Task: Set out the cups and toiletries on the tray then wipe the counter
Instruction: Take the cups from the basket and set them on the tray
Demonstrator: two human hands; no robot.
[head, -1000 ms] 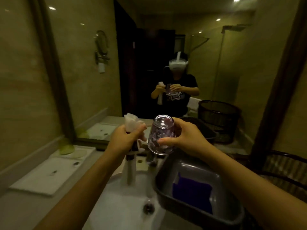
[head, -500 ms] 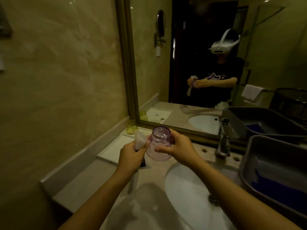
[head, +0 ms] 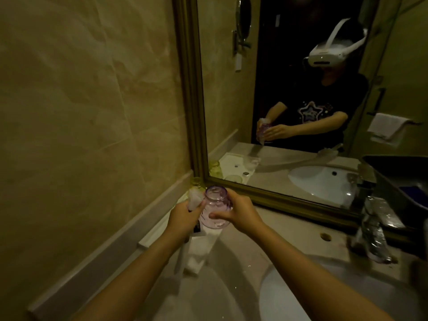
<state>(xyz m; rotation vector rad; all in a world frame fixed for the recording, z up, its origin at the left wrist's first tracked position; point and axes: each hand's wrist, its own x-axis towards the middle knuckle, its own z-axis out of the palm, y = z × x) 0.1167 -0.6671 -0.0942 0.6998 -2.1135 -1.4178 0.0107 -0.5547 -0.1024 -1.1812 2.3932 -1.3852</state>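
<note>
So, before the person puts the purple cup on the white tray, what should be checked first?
1. Purple cup held firmly by right hand: ok.
2. Left hand grips the white cloth, pressed beside the cup: ok.
3. White tray under the hands has free space: cannot tell, mostly hidden.
4. Yellow cup in the corner stands apart from the hands: ok.
5. Cup is clean and dry: cannot tell.

At frame centre a clear purple cup, a white cloth beside it, beige marbled wall left, gold-framed mirror.
</note>
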